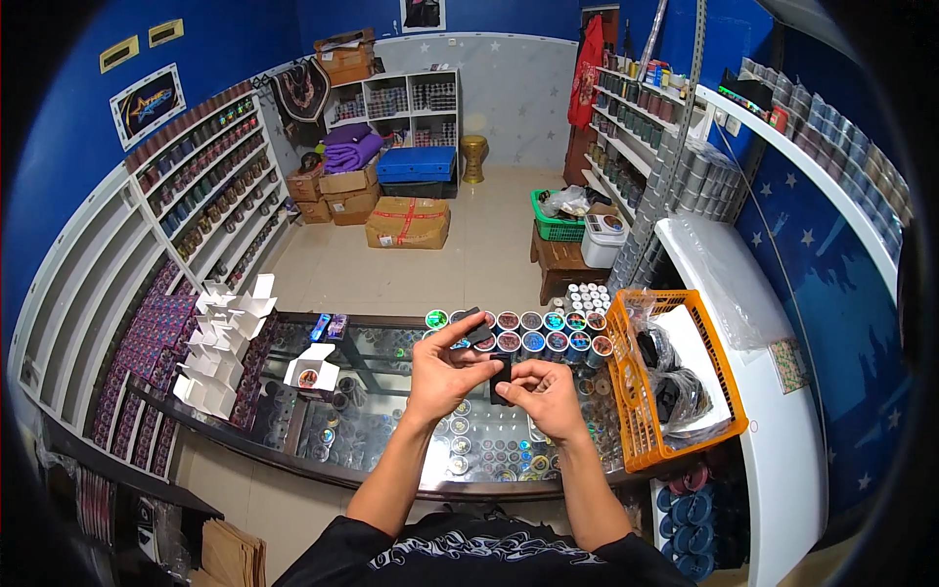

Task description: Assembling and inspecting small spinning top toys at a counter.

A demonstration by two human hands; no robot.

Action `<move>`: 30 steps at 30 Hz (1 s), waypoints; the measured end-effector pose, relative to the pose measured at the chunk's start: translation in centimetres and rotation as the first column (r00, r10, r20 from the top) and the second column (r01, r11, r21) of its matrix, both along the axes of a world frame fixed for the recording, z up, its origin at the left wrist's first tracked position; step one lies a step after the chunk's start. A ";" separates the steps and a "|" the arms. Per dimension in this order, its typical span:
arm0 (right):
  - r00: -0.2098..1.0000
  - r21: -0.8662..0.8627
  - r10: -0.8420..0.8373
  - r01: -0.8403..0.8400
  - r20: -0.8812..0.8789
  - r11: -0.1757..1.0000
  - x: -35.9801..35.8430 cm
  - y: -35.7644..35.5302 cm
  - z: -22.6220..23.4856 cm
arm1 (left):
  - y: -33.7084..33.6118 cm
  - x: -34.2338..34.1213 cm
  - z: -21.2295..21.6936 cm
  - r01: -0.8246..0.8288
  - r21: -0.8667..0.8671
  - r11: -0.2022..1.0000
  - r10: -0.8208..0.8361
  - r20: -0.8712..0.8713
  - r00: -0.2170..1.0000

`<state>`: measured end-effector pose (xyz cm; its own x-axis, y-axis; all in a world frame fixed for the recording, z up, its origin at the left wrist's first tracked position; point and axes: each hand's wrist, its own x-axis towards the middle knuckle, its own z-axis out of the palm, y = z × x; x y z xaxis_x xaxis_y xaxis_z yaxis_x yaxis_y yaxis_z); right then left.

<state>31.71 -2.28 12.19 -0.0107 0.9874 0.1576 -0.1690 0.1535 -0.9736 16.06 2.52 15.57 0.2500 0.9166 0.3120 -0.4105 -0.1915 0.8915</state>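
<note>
Two hands (442,367), one orange basket (719,377), two black pieces (500,380).

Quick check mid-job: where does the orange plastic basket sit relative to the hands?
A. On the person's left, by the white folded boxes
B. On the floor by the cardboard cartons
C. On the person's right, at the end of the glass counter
C: the orange basket stands right of the right hand, on the glass counter.

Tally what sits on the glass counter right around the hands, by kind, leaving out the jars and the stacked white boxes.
Small black flat pieces held in the hands: 2 (left hand holds one, right hand holds one)
Orange plastic basket: 1
Open white cardboard box with a round jar inside: 1
Total: 4
</note>
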 end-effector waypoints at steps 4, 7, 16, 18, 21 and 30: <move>0.999 -0.048 0.038 -0.038 0.010 0.998 0.5 -0.3 0.1 | 0.1 0.6 -0.5 -0.018 -0.028 0.999 0.017 -0.026 1.000; 0.997 -0.094 0.076 -0.077 -0.006 0.993 0.6 -0.3 0.1 | 0.0 0.3 -0.9 -0.054 -0.015 0.998 0.051 -0.162 0.985; 0.992 -0.064 0.125 -0.125 -0.012 0.990 -1.6 -0.1 0.2 | 0.6 -2.9 -0.8 0.069 0.045 0.997 -0.067 -0.058 0.996; 0.991 -0.050 0.098 -0.102 -0.086 0.993 -2.6 0.3 0.5 | 1.6 -5.0 -2.1 0.090 0.138 0.986 -0.092 0.009 0.996; 0.995 0.016 0.011 -0.009 -0.098 1.000 -3.9 0.7 0.3 | 2.0 -8.4 -3.0 0.073 0.134 0.988 -0.056 -0.131 0.990; 0.996 0.040 0.090 -0.090 -0.014 0.995 -9.8 2.1 -0.6 | 3.1 -16.6 -3.7 0.097 0.063 0.993 -0.090 -0.106 0.990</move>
